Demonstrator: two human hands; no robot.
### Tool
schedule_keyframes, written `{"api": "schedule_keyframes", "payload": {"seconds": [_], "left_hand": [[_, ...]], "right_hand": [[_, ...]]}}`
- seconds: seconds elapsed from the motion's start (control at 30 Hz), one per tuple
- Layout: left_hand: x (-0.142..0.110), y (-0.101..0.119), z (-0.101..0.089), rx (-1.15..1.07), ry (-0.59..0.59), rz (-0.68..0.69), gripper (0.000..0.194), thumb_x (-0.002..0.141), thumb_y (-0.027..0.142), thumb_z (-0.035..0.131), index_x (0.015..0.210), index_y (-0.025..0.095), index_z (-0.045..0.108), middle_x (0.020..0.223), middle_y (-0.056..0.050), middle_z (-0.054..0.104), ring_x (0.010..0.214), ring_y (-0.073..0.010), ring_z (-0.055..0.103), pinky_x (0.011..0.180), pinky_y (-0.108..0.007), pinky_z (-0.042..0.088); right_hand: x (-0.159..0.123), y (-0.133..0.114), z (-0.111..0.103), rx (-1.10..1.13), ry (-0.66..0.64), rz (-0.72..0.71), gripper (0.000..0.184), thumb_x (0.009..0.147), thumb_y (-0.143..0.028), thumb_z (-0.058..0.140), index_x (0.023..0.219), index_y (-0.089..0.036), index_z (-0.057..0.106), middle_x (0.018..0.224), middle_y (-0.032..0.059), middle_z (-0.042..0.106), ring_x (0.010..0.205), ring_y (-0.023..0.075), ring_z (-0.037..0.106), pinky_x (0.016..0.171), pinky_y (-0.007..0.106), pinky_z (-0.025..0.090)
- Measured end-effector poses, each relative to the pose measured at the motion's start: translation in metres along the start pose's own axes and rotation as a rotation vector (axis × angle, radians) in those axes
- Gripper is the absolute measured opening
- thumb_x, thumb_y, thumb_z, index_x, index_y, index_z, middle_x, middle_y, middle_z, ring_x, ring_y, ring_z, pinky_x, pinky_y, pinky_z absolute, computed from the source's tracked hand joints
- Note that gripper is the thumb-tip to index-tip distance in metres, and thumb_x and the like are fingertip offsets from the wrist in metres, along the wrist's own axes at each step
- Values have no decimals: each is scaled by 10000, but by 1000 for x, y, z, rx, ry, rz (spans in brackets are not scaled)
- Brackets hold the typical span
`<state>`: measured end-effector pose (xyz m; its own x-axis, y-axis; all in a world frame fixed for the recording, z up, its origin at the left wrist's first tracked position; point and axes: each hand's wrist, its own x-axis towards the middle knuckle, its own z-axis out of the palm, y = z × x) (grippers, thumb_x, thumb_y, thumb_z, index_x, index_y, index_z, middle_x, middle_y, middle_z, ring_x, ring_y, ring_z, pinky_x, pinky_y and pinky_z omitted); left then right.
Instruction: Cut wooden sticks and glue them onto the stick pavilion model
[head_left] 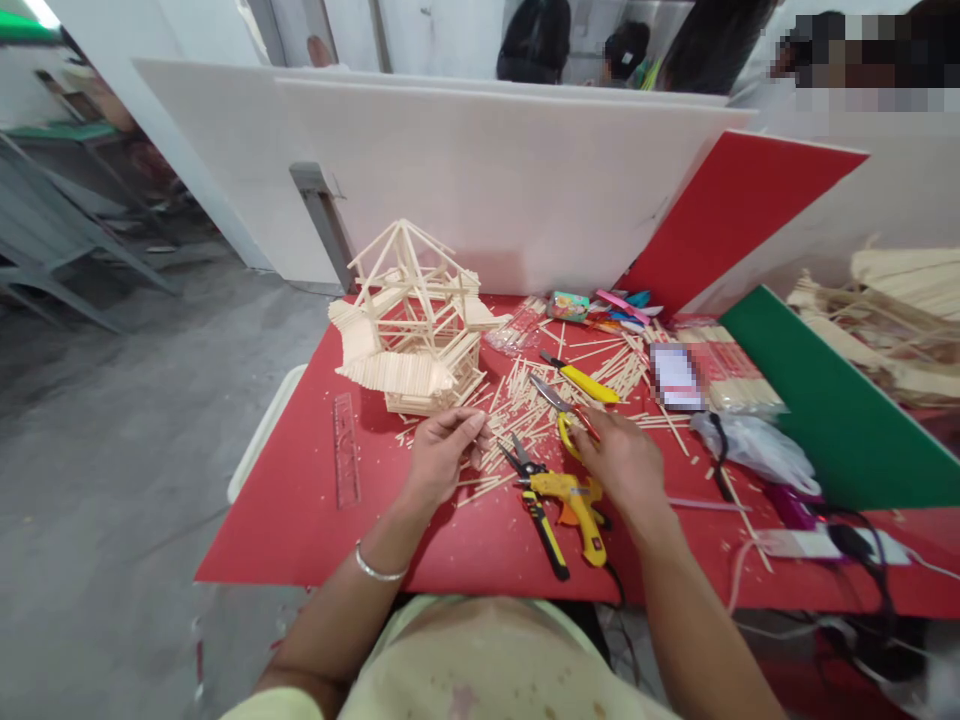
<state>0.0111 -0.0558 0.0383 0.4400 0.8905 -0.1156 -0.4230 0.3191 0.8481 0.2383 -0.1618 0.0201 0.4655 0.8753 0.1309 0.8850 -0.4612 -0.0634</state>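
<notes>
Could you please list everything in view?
Table: one, red, centre
Model: one, pale, left
Sticks: many, pale, middle
Ruler: one, clear, left
Knife: one, yellow, middle
Scissors: one, red-yellow, middle
Pliers: one, black-yellow, front
Glue gun: one, yellow, front
Phone: one, whitish, right
Bag: one, whitish, right
Stick packs: several, pale, right
Power strip: one, white, right
Board: one, green, right
Sheet: one, red, back
Panels: two, white, back
Chair: one, grey, left
People: several, dark, behind
Bracelet: one, silver, left wrist
Left hand: one, bare, centre
Right hand: one, bare, at scissors
</notes>
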Motion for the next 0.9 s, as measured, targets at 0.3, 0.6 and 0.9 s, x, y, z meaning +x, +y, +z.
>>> {"api": "schedule_keyframes", "payload": {"seconds": [0.3, 0.6, 0.9], "left_hand": [[-2, -4, -14, -111, 40, -110, 290, 656, 317, 836, 784, 130, 655, 618, 1, 648, 464, -66, 541, 365, -150, 383], [1, 11, -19, -290, 37, -194, 324, 614, 258, 857, 762, 123, 603, 617, 25, 607, 462, -35, 497, 365, -124, 326], [7, 10, -22, -325, 5, -196, 322, 624, 254, 857, 769, 113, 607, 625, 26, 599, 465, -24, 482, 369, -119, 336]], "right_hand": [[-86, 16, 2, 195, -294, 146, 258, 798, -430, 587, 955, -230, 629, 920, 47, 708, 791, 201, 661, 592, 259, 362], [-89, 16, 12, 270, -409, 234, 339, 829, -502, 523, 1021, -241, 626, 944, 54, 710, 853, 223, 677, 640, 278, 409], [-105, 17, 27, 256, -275, 133, 422, 850, -457, 487, 1174, -209, 598, 1116, 97, 661, 928, 215, 657, 736, 278, 457]]}}
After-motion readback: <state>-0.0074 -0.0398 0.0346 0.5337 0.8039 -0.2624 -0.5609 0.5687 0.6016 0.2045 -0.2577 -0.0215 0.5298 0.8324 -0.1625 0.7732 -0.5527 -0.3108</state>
